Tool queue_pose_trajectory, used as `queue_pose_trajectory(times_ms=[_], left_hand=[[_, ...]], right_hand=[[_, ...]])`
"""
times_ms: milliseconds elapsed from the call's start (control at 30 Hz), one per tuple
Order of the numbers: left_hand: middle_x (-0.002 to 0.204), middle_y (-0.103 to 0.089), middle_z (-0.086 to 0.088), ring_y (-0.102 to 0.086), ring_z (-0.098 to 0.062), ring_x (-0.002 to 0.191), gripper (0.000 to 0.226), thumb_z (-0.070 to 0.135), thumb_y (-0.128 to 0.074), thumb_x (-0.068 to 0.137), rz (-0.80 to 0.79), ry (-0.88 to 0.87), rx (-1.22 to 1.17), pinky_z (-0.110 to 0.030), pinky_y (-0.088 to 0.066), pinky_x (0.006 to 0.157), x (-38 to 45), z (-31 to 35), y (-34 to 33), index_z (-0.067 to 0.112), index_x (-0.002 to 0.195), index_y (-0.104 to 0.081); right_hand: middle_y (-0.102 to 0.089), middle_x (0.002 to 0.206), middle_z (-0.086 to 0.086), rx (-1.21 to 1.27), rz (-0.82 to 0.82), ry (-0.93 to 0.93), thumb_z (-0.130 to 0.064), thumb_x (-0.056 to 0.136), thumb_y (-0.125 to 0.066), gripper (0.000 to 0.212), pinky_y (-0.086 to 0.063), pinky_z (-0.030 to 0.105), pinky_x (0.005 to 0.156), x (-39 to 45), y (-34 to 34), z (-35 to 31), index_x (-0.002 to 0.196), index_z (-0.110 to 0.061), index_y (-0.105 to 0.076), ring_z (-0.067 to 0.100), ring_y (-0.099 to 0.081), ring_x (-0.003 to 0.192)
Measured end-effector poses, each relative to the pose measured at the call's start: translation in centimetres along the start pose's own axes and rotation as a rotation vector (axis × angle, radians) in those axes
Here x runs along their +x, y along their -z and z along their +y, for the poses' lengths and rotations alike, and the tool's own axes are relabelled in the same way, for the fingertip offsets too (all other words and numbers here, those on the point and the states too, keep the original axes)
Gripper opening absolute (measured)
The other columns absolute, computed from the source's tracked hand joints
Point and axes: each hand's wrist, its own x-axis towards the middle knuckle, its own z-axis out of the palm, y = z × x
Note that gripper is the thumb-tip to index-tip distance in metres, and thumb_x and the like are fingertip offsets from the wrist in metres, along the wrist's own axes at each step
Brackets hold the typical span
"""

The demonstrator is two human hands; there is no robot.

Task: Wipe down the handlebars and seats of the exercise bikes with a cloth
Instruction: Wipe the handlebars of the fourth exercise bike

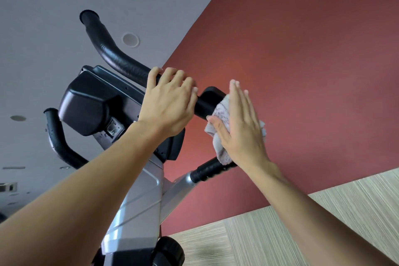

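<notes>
Nearest to us, our two bare forearms reach up and away into the tilted view. Our right hand lies flat, fingers straight and together, pressing a crumpled pale grey cloth against the right-hand loop of the black padded handlebar. The cloth sits between palm and bar, covering the bend where the upper grip turns down toward the lower section. Our left hand is just beside it, fingers curled over the same bar, gripping it higher up.

The bar's long axis runs from the cloth up and to the left, under our left hand and on to the far tip. We judge the next wipe must follow that line, so the left hand stands in the path and is the nearer to the unwiped stretch.

Beyond the hands sits the black plastic console on its silver-grey column, with the other handlebar farther left.

No seat is in view, the cloth's underside is hidden by the palm, and we cannot tell how much bar is already clean.
</notes>
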Motion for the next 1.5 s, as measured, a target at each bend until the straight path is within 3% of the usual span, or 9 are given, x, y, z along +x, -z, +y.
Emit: queue_pose_trajectory(times_ms=[133,333,467,700,800,1033,1167,1367,1500], left_hand=[[0.102,-0.059,0.0,-0.051,-0.027,0.114,0.057,0.039,-0.012,0.103,-0.031,-0.027,-0.019,-0.046,-0.018,0.11,0.1,-0.2,0.2,0.017,0.106,-0.064],[0.112,-0.058,0.004,-0.044,-0.024,0.127,0.06,0.043,-0.008,0.1,-0.113,-0.078,-0.078,-0.048,-0.01,0.113,0.4,-1.0,0.7,0.02,0.113,-0.062],[0.129,-0.057,-0.003,-0.042,-0.026,0.135,0.051,0.039,-0.015,0.106,-0.031,-0.018,-0.027,-0.046,-0.011,0.119,0.2,-3.8,1.6,0.014,0.113,-0.059],[0.165,-0.033,-0.008,-0.014,-0.028,0.158,0.057,0.04,-0.016,0.11,0.0,-0.065,0.003,-0.044,-0.001,0.129,-1.5,-7.6,2.5,0.014,0.152,-0.044],[0.165,-0.035,-0.006,-0.015,-0.027,0.158,0.06,0.039,-0.014,0.108,-0.003,-0.061,-0.038,-0.046,0.004,0.128,-1.3,-7.4,2.4,0.013,0.152,-0.044],[0.163,-0.038,-0.003,-0.021,-0.025,0.156,0.056,0.037,-0.021,0.108,-0.021,-0.077,-0.075,-0.042,0.003,0.127,-1.1,-7.7,2.5,0.014,0.153,-0.044],[0.163,-0.037,-0.007,-0.023,-0.026,0.156,0.057,0.038,-0.02,0.108,-0.037,-0.102,-0.051,-0.04,-0.007,0.128,-1.5,-9.4,4.0,0.013,0.154,-0.043],[0.17,-0.015,-0.009,0.001,-0.02,0.159,0.053,0.027,-0.025,0.113,-0.122,-0.065,-0.222,-0.027,0.011,0.125,-1.5,-10.0,5.2,0.008,0.162,-0.023],[0.17,-0.01,-0.013,0.006,-0.022,0.159,0.052,0.022,-0.028,0.113,-0.151,-0.031,-0.287,-0.024,0.016,0.121,-1.2,-9.5,5.3,0.004,0.161,-0.022]], right_hand=[[-0.002,0.171,-0.005,0.235,-0.033,-0.124,-0.059,0.096,-0.039,0.085,-0.016,0.046,0.128,-2.4,0.7,2.4,0.163,-0.026,0.002,0.011,-0.002,0.158],[-0.007,0.172,0.002,-0.087,0.033,0.016,-0.059,0.102,-0.029,0.075,-0.019,0.056,0.124,1.0,-0.1,-2.3,0.163,-0.019,-0.014,0.036,-0.004,0.157],[-0.015,0.171,0.002,-0.183,0.037,0.124,-0.056,0.103,-0.03,0.069,-0.025,0.058,0.122,3.7,-1.7,-5.5,0.162,-0.024,-0.018,0.035,-0.012,0.157],[-0.006,0.172,-0.002,-0.113,-0.07,0.124,-0.054,0.102,-0.042,0.077,-0.02,0.054,0.126,-0.9,0.7,1.4,0.164,-0.024,-0.007,0.021,-0.004,0.159],[-0.005,0.172,0.0,-0.187,-0.096,0.122,-0.057,0.101,-0.036,0.078,-0.015,0.052,0.127,0.1,0.7,0.2,0.163,-0.02,-0.007,0.021,-0.004,0.158],[-0.019,0.17,0.006,-0.26,-0.072,0.262,-0.058,0.098,-0.038,0.079,-0.024,0.05,0.124,6.0,-2.3,-8.2,0.163,-0.019,-0.015,0.029,-0.022,0.155],[-0.019,0.17,0.008,-0.266,-0.059,0.349,-0.049,0.101,-0.051,0.075,-0.028,0.054,0.122,4.0,-1.2,-4.7,0.163,-0.021,-0.018,0.036,-0.022,0.154],[-0.011,0.171,0.001,-0.232,-0.133,0.147,-0.051,0.099,-0.051,0.074,-0.016,0.056,0.125,0.8,0.6,-1.2,0.162,-0.033,-0.015,0.036,-0.017,0.155],[-0.012,0.171,0.007,-0.292,-0.181,0.127,-0.056,0.099,-0.042,0.075,-0.015,0.058,0.125,2.7,0.5,-4.2,0.163,-0.026,-0.015,0.038,-0.018,0.155]])
